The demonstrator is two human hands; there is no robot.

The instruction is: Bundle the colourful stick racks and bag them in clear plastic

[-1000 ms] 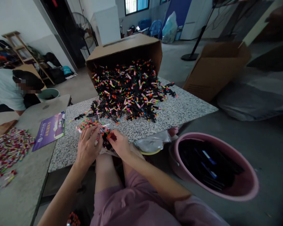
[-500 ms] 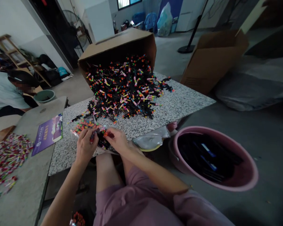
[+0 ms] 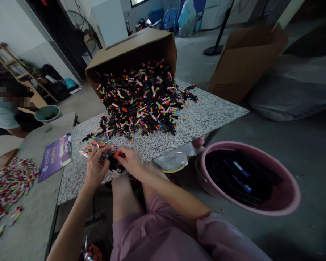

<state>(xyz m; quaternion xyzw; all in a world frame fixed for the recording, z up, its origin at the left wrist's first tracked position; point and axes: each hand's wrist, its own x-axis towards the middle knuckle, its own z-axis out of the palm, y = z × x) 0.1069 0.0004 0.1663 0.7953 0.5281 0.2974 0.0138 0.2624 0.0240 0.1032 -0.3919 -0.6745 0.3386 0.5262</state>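
Two bare hands come close together at the near edge of the speckled bench (image 3: 206, 112), over a clear bag (image 3: 93, 145) of bright-ended pieces. The right hand (image 3: 132, 160) has its grip pinched on an orange tip (image 3: 115, 154) at the bag's side. The left hand (image 3: 95, 168) curls over the bag; whether its grip is closed on film or on pieces, I cannot tell. The bag lies on the bench, just in front of a big pile (image 3: 141, 103) of black pieces with coloured ends, which spills from a carton (image 3: 133, 41) tipped on its side. Left of the bag, a purple card (image 3: 55, 157) lies near a red-and-pink heap (image 3: 12, 185). Beyond, a person (image 3: 1, 117) leans by a green bucket (image 3: 47, 113). A pink tub (image 3: 295, 201) of dark things stands on the floor to the right.
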